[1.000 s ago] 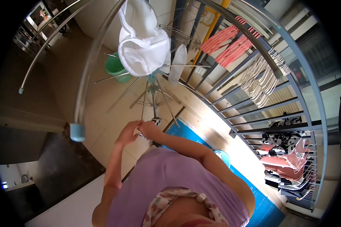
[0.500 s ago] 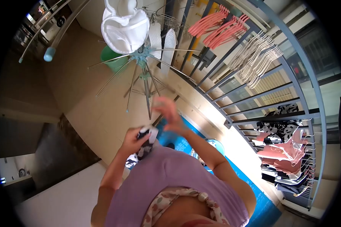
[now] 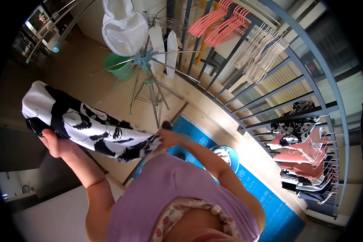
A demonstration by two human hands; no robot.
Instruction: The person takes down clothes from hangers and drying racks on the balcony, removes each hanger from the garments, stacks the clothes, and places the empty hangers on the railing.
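Observation:
A black-and-white printed cloth [image 3: 97,127] is stretched between my two hands at the left and centre. My left hand [image 3: 56,144] grips its far left end, with the fingers partly hidden by the fabric. My right hand [image 3: 169,138], slightly blurred, is closed on the cloth's other end near my chest. Beyond the cloth stands a metal drying rack [image 3: 143,60] with thin spread arms. A white bra [image 3: 125,34] hangs on the rack's upper part.
Pink hangers [image 3: 220,26] and white hangers [image 3: 260,54] hang on the railing at the right, with clothes [image 3: 300,155] lower down. A green bucket [image 3: 119,66] stands behind the rack. A blue basin [image 3: 232,159] sits on the blue mat [image 3: 266,201].
The bunched cloth has been spread out lengthwise. My left hand has moved far left with one end, and my right hand has come back and taken hold of the other.

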